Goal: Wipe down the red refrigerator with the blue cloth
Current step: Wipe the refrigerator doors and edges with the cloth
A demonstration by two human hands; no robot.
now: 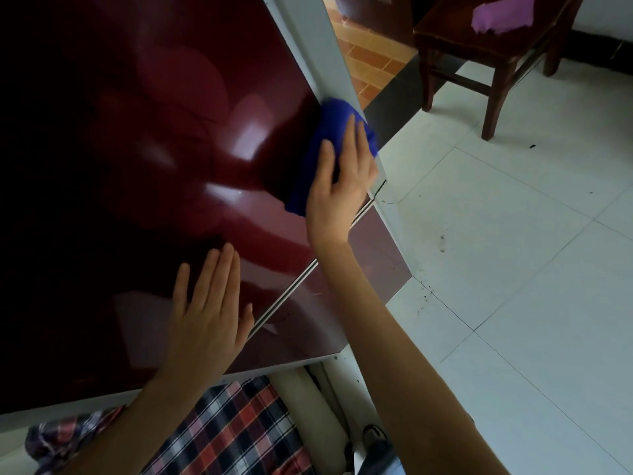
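Note:
The glossy dark red refrigerator [144,159] fills the left of the head view, its door front facing me and its pale grey side edge running along the right. My right hand [342,186] presses the bunched blue cloth [332,132] against the upper door's right edge, just above the seam between the two doors. Part of the cloth hangs below my palm. My left hand [209,310] lies flat on the door front, fingers spread, holding nothing, close to the seam.
A dark wooden chair [486,53] with a purple cloth [500,12] on its seat stands at the upper right. White tiled floor [513,252] lies to the right of the fridge. My plaid shirt [236,430] shows at the bottom.

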